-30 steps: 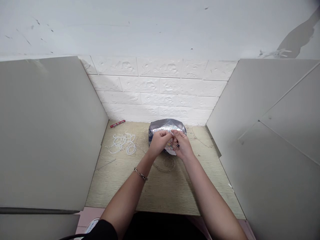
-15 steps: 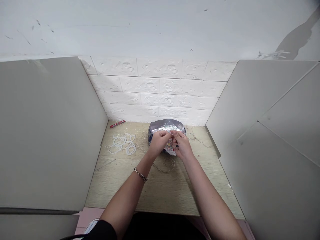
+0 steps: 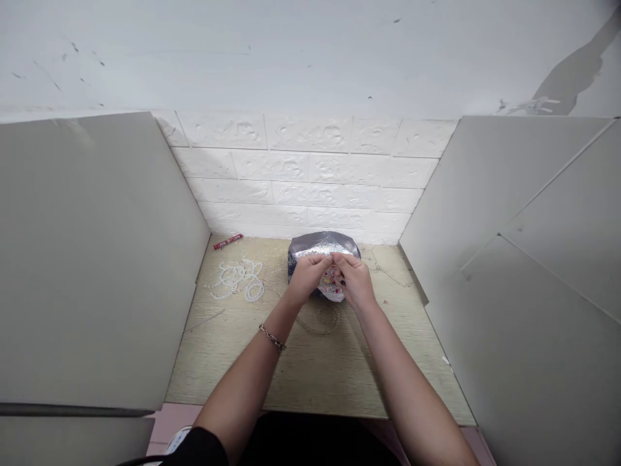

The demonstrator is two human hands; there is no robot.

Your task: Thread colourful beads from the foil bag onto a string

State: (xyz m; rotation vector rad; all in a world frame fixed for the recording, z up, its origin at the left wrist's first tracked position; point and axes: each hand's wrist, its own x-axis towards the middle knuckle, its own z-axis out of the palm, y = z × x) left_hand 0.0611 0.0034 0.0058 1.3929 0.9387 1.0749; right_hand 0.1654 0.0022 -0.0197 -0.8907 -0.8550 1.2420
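My left hand (image 3: 306,278) and my right hand (image 3: 356,283) meet fingertip to fingertip over a shiny silver foil bag (image 3: 321,246) that stands near the back of the wooden tabletop (image 3: 310,369). Both hands are closed in a pinch on something small that I cannot make out. Small coloured beads (image 3: 330,281) show inside the bag between the hands. A thin beaded string (image 3: 317,321) lies in a loop on the table just below the hands. A bracelet sits on my left wrist.
A heap of white bead strings (image 3: 239,278) lies to the left. A small red tool (image 3: 228,241) rests by the white brick wall (image 3: 301,175). Grey partition boards (image 3: 97,259) stand on the left and the right (image 3: 524,272) of the table.
The hands have shifted slightly upward and apart, so the coloured beads in the bag show more between them. Nothing else has moved.
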